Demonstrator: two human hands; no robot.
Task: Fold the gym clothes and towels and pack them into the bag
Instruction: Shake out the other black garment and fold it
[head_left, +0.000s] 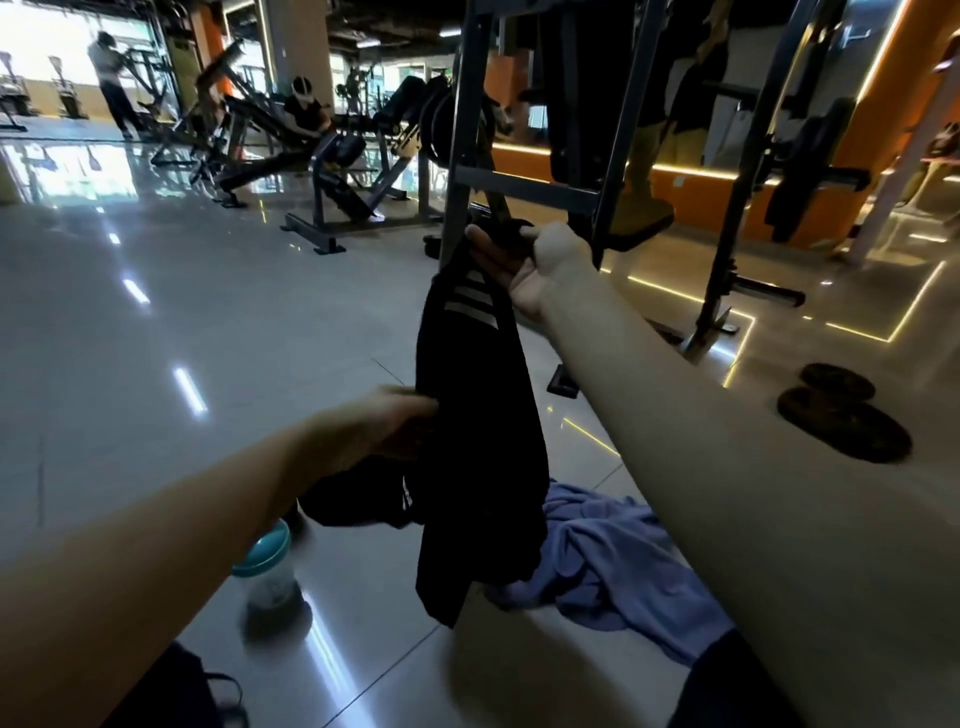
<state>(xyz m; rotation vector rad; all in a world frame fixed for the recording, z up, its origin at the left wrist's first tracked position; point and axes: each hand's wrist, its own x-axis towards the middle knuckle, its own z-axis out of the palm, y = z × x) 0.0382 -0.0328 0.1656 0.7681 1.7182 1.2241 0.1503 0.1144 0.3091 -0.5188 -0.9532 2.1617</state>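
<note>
A black garment with white stripes (475, 415) hangs in the air above the floor. My right hand (524, 262) grips its top edge, held high with the arm stretched out. My left hand (395, 423) holds the garment's left side lower down, its fingers partly hidden behind the cloth. A second dark garment (358, 501) lies on the floor under my left wrist. A crumpled blue towel (618, 556) lies on the tiles to the right, below the hanging cloth. A dark bag (176, 691) shows at the bottom left edge, mostly cut off.
A clear shaker bottle with a teal lid (267, 569) stands on the floor near my left forearm. A dark metal rack frame (524, 187) rises just behind my right hand. Two weight plates (841, 415) lie at the right. Gym machines and two people are far back left.
</note>
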